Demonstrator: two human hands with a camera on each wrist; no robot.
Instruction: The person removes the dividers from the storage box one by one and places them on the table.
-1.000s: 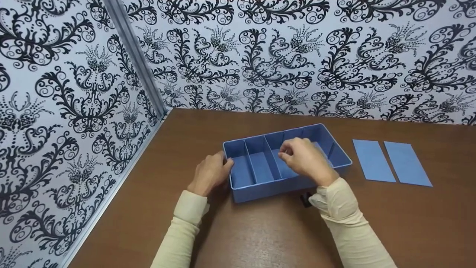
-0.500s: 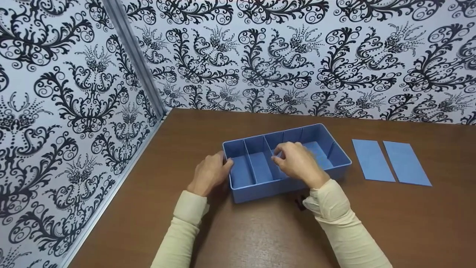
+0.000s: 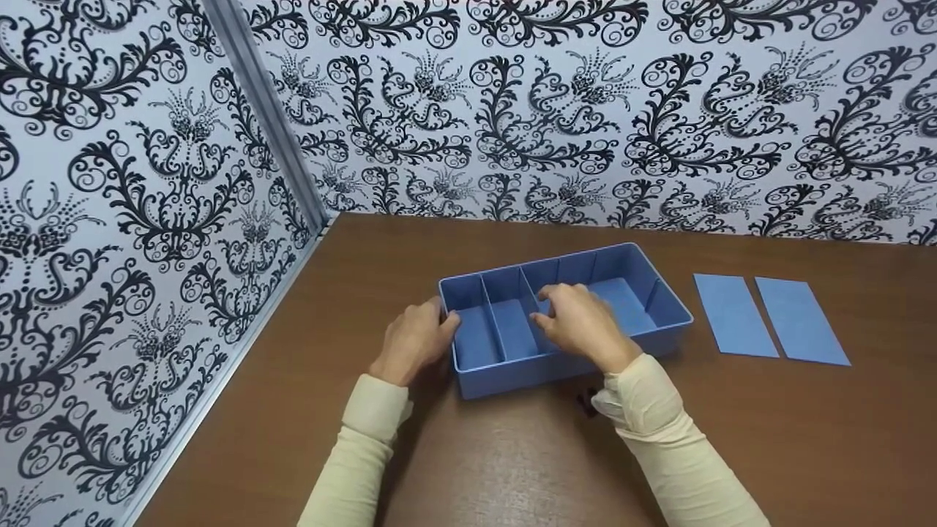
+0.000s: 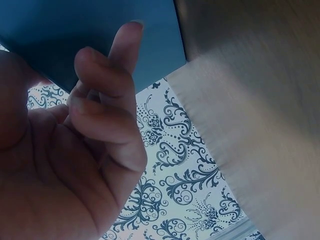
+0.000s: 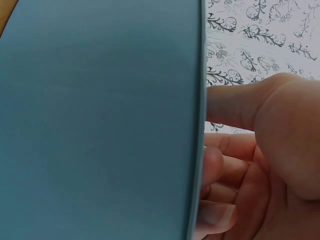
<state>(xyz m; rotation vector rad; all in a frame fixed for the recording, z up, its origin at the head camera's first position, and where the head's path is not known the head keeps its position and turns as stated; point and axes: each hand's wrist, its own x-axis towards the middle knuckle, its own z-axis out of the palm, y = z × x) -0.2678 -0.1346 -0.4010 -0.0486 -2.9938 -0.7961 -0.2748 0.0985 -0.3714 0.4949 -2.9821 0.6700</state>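
The long blue plastic box w/ an open top (image 3: pixel 512 377) sits flat on the brown wood-look worktop (image 3: pixel 512 454), a bit slanted. Two thin blue upright dividers (image 3: pixel 492 313) stand in it: two small spaces at the L end, one big space at the R.

The left hand (image 3: pixel 413 340) grips the L end wall — thumb over the rim, fingers bent on the outside. The right hand (image 3: pixel 585 322) is over the box by the second divider, thumb & first finger bent w/ a gap b/w them; can't tell if they touch or pinch it, b/c the blue wall hides the tips in the right wrist view.

The box looks light & stiff, so it prob. slides easily — hold it by an end wall. The dividers look thin & might bend if shoved sideways, so pinch the middle of the top edge. Two flat blue oblong panels, prob. plastic (image 3: pixel 736 316), lie apart to the R of the box. They look light & smooth, prob. tricky to lift: get a fingertip under one edge.
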